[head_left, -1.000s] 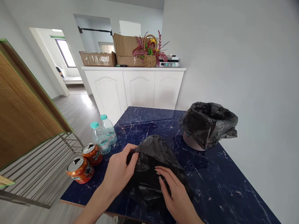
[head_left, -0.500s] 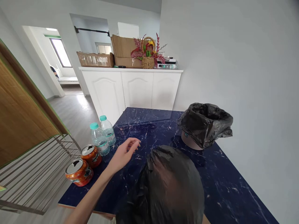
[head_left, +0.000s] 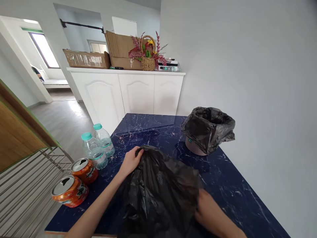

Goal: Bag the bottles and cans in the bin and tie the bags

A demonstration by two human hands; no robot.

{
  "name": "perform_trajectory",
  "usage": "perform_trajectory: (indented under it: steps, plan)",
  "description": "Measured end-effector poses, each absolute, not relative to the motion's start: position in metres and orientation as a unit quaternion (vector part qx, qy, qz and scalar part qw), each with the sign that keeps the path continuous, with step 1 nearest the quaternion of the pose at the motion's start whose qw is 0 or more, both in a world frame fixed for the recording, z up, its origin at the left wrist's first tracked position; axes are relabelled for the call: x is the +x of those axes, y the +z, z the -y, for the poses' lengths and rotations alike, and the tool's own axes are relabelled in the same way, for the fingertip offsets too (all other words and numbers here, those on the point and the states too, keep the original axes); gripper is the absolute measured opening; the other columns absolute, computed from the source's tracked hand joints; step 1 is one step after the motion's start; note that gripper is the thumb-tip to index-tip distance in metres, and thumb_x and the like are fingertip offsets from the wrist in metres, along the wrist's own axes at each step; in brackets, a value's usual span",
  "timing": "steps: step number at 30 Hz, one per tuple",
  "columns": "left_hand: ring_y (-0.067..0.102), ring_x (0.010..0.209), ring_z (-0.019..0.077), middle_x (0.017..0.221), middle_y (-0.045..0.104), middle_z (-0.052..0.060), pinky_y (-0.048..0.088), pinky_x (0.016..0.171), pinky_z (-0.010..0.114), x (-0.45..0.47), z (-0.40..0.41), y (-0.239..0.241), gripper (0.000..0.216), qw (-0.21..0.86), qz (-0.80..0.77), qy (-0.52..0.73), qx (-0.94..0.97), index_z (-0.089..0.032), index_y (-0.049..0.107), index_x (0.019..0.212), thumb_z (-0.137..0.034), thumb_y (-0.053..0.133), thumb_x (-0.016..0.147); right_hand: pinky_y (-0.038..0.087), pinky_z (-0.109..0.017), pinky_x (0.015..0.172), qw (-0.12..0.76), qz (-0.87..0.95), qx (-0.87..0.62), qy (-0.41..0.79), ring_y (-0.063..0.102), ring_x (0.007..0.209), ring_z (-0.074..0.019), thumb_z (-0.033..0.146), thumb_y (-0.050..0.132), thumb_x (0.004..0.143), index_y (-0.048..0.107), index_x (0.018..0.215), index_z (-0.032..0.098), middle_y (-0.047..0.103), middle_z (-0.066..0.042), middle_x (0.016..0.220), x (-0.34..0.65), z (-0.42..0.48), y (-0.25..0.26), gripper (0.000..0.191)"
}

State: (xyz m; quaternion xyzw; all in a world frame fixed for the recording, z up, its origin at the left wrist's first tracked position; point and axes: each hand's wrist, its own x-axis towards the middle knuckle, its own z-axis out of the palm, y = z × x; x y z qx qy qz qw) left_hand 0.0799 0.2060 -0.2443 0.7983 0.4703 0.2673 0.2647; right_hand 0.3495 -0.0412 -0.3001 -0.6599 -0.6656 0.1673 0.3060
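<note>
A black plastic bag (head_left: 158, 191) hangs spread out over the near part of the table. My left hand (head_left: 131, 161) pinches its upper left corner between thumb and fingers. On the right, my right hand (head_left: 204, 206) reaches in behind or inside the bag's plastic; its fingers are covered and smeared by motion. Farther right stands a small bin (head_left: 194, 147), its rim lined with another black bag (head_left: 213, 132) whose edge is folded outward.
Two orange drink cans (head_left: 70, 191) and two clear bottles with teal caps (head_left: 94, 152) line the left edge of the dark blue marbled table (head_left: 148, 127). A wire rack (head_left: 32, 185) adjoins at left. Behind is a white cabinet (head_left: 99, 94) carrying cardboard boxes (head_left: 85, 59) and a flower basket (head_left: 148, 63).
My left hand has closed on the bag's corner. My right hand, formerly covered by the bag, now partly shows at its right side. The view has turned slightly right.
</note>
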Motion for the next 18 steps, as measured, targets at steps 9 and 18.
perform_trajectory:
  steps: [9, 18]
  plan:
    - [0.069, 0.121, 0.0366, 0.128, 0.071, 0.019, 0.055, 0.102, 0.051, 0.029, -0.194, -0.258, 0.045, 0.163, -0.532, 0.331, 0.762, -0.016, 0.057, 0.132, -0.048, 0.049, 0.101, 0.064, -0.051, 0.101, 0.345, 0.582, -0.735, 0.041, 0.064, 0.138, -0.0344, 0.052, 0.044, 0.111, 0.046, 0.158, 0.032, 0.058, -0.012, 0.158, 0.381, 0.036, -0.282, 0.051]
    - [0.034, 0.161, 0.0398, 0.171, 0.043, 0.011, 0.025, 0.131, 0.063, 0.027, -0.201, -0.283, 0.083, 0.049, -0.288, 0.119, 0.949, -0.028, 0.043, 0.165, -0.075, 0.057, 0.098, 0.031, -0.06, 0.132, 0.169, 0.771, -0.583, 0.195, 0.017, 0.166, -0.033, 0.06, 0.045, 0.111, 0.032, 0.17, 0.039, 0.023, 0.004, 0.179, 0.306, 0.009, -0.265, 0.064]
